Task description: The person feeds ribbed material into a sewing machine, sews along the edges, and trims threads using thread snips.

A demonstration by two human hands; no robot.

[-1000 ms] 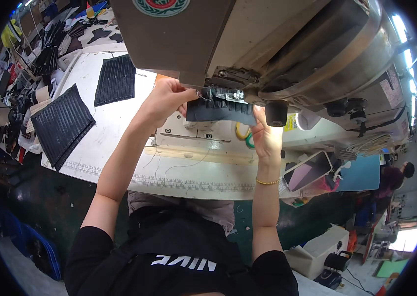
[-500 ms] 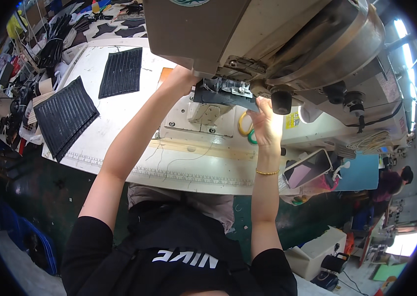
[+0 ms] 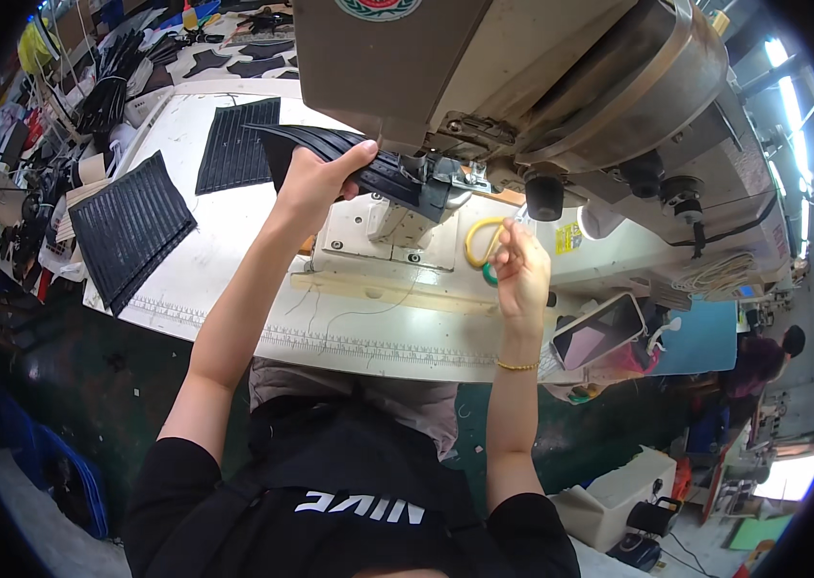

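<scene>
Clamped in the left hand [image 3: 315, 183], a black ribbed panel [image 3: 349, 159] sits lifted at the sewing machine [image 3: 522, 87], its far end under the machine head. Right hand [image 3: 522, 275] closes its fingers on yellow-handled scissors [image 3: 482, 246] above the white table [image 3: 233, 250]. Two more ribbed panels [image 3: 132, 226] lie to the left.

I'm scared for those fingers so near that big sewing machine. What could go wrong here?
1. The left hand holds the black ribbed piece right beside the sewing machine head, so the fingers could slip under and get hurt.
2. The right hand holds the yellow scissors; they might nick the piece or the other hand.
</scene>
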